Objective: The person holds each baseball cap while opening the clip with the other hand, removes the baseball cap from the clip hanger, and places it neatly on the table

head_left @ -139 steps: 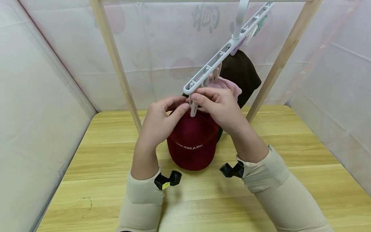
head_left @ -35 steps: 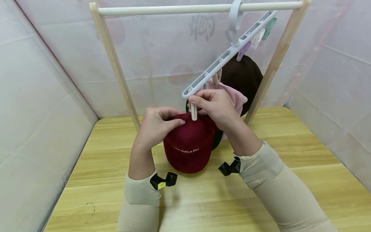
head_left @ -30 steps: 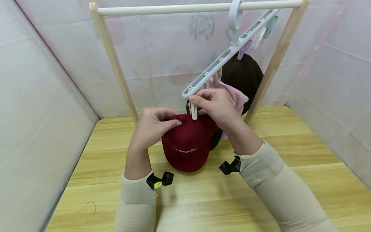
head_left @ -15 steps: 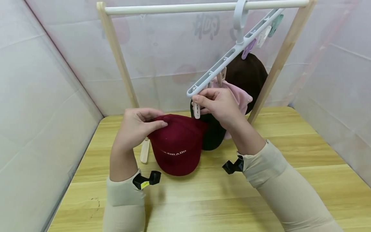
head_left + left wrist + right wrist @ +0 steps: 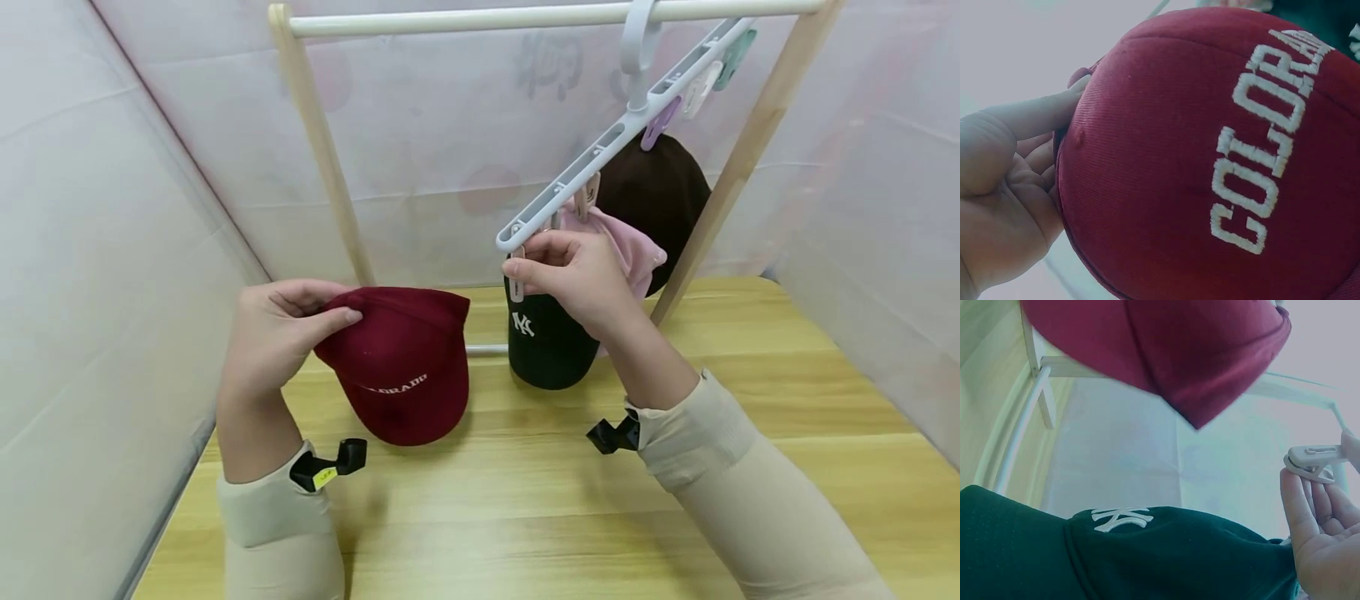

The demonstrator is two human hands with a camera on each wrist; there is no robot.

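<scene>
My left hand (image 5: 330, 304) grips a dark red cap (image 5: 401, 367) lettered COLORADO by its rear edge, thumb on the outside, and holds it above the table, left of the rack. In the left wrist view the red cap (image 5: 1210, 156) fills the frame beside that hand (image 5: 1016, 162). My right hand (image 5: 525, 267) pinches the end clip (image 5: 516, 285) of a white clip hanger (image 5: 622, 133) on the rack rod (image 5: 525, 15). The clip (image 5: 1313, 464) holds nothing. A black NY cap (image 5: 547, 342) hangs just behind it.
A pink cap (image 5: 633, 250) and a brown cap (image 5: 660, 200) hang from further clips on the hanger. Wooden rack posts stand at left (image 5: 322, 142) and right (image 5: 738, 171). White fabric walls close in the wooden table (image 5: 525, 500) on three sides.
The red cap came free of the end clip and my left hand carried it left, uncovering the black NY cap. My right hand stayed at the clip.
</scene>
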